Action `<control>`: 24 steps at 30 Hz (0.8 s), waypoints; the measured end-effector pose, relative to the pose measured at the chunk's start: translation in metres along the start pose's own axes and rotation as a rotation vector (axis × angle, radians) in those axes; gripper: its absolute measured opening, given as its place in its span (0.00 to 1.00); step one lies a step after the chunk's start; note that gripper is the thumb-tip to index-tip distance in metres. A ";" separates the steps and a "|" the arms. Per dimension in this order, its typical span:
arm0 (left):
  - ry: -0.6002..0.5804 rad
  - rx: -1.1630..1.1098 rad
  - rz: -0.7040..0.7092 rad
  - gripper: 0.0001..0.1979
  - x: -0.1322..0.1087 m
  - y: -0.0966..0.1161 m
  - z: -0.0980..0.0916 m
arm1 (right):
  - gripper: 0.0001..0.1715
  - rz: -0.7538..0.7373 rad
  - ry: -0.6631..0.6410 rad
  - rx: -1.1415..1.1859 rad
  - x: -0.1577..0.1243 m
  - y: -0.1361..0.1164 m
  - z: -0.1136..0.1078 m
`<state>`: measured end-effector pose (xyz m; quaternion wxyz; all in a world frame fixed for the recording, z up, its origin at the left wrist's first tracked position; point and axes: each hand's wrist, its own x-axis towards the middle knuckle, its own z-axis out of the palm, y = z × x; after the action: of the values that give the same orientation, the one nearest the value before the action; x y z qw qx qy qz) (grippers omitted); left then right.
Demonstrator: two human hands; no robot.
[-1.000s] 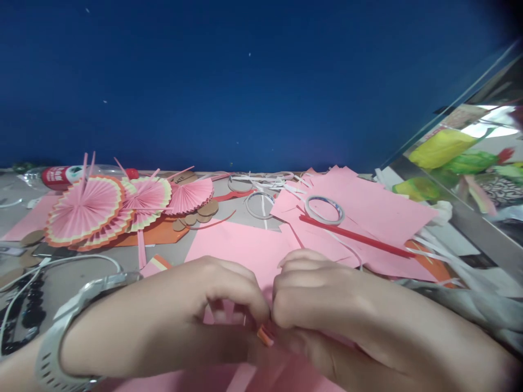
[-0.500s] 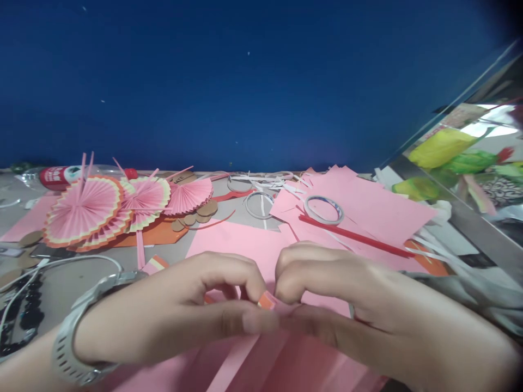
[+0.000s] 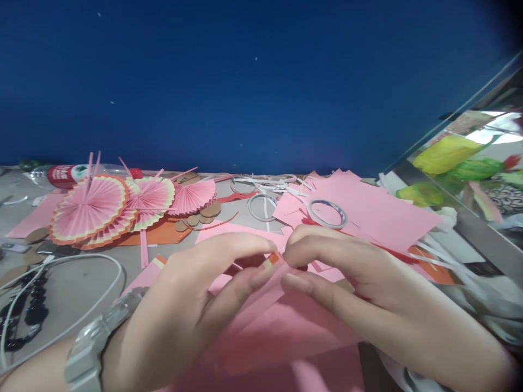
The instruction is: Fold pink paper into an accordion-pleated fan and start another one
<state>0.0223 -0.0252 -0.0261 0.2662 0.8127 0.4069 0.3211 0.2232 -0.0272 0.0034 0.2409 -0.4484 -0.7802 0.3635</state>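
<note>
My left hand (image 3: pixel 208 288), with a grey watch (image 3: pixel 96 332) at its wrist, pinches the upper edge of a pink paper sheet (image 3: pixel 286 326) between thumb and fingers. A small orange and cream edge of the paper shows at the fingertips. Close beside it, my right hand (image 3: pixel 347 277) is closed on the same edge, thumb in front and fingers behind. The sheet hangs down toward me, blurred at its lower part. More pink paper lies beneath and behind the hands.
Folded pink paper fans (image 3: pixel 90 209) stand at the left before a plastic bottle (image 3: pixel 65 175). Cardboard discs (image 3: pixel 210 209) lie near them. Tape rolls (image 3: pixel 327 213) rest by stacked pink sheets (image 3: pixel 376 209). A white cable (image 3: pixel 118 277) and black beads (image 3: pixel 36 305) are at left; a blue panel (image 3: pixel 245 81) rises behind.
Both hands have risen with the paper edge and tilted upward. The sheet's face now shows below the fingers. The view has shifted slightly.
</note>
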 end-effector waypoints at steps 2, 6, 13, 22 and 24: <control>-0.015 0.130 0.066 0.10 0.000 0.000 0.000 | 0.05 -0.008 0.022 0.003 0.001 0.001 0.002; 0.020 0.214 0.197 0.14 -0.001 0.001 0.003 | 0.05 -0.006 0.061 -0.004 0.002 0.001 0.003; -0.016 0.243 0.150 0.16 -0.001 0.000 0.006 | 0.03 0.027 0.179 -0.020 0.001 0.003 0.006; -0.058 0.084 -0.049 0.18 0.001 -0.001 0.010 | 0.03 0.006 0.301 -0.044 0.000 0.005 0.007; -0.086 0.052 -0.100 0.16 0.004 0.000 0.010 | 0.03 0.009 0.327 -0.041 -0.001 0.005 0.005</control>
<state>0.0316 -0.0239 -0.0320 0.2779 0.8112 0.4432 0.2614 0.2227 -0.0283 -0.0042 0.3539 -0.5097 -0.7359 0.2709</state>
